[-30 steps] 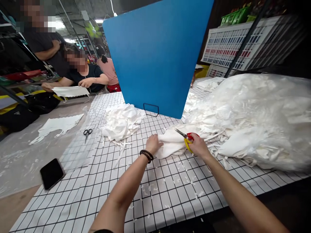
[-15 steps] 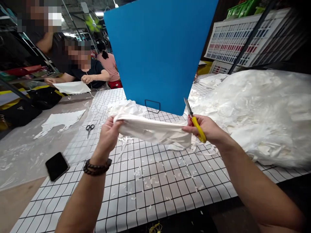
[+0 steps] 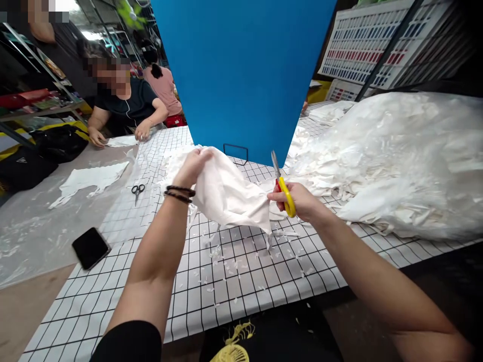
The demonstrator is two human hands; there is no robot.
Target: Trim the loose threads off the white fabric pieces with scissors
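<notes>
A white cloth piece hangs between my hands above the checked tablecloth. My left hand is closed on its upper left part, raised and turned inward. My right hand carries yellow-handled scissors, their blades pointing up and away. That hand's thumb and finger also appear to pinch the cloth's right corner. Narrow strips dangle from the cloth's lower edge. Behind my left hand lies a heap of white fabric, partly hidden by the cloth.
A large clear bag of white pieces fills the right side. An upright blue board stands ahead. Black scissors, a phone and a flat white piece lie left. A co-worker sits beyond. Small white scraps dot the tablecloth.
My left hand has moved up and inward, and the cloth has gone from a stretched band to a draped sheet. My right hand has shifted left. The co-worker's hands have lowered a white piece.
</notes>
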